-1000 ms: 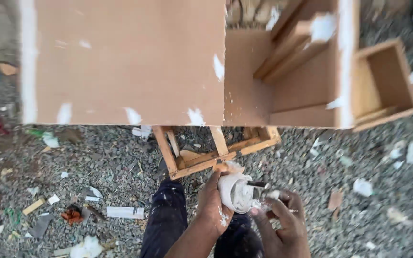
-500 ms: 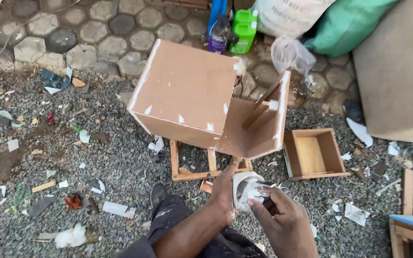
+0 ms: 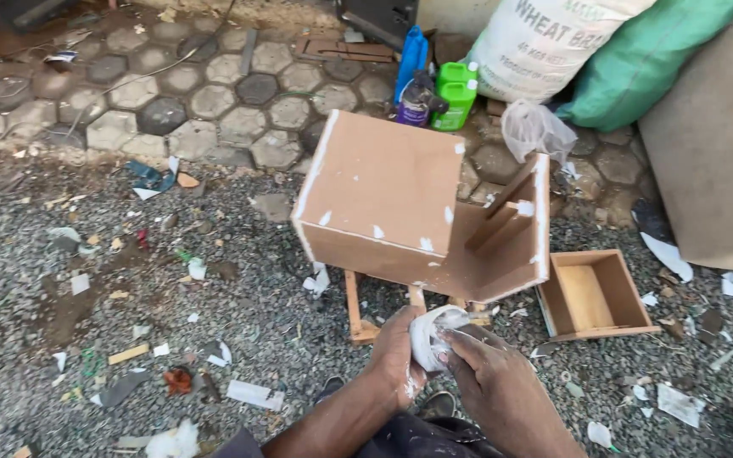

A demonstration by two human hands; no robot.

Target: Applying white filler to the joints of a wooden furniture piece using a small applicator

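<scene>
Looking down, I see my left hand [image 3: 396,356] curled around a small round tub [image 3: 431,337] smeared white with paste, gripping it from its left side with the mouth tipped toward my right hand [image 3: 489,373]. The right hand sits touching the tub's rim, fingers pressed together over the opening; whether they pinch a tool inside I cannot tell. Just beyond both hands, slightly nearer the left, stands a brown fibreboard cabinet [image 3: 383,199], boxy and matte, its seams dabbed with white filler, resting on a low wooden frame [image 3: 358,318]. Its long axis runs left to right across my view. Right of the right hand, an open wooden drawer [image 3: 595,297] lies on the coarse grey gravel [image 3: 239,314], littered with paper scraps.
</scene>
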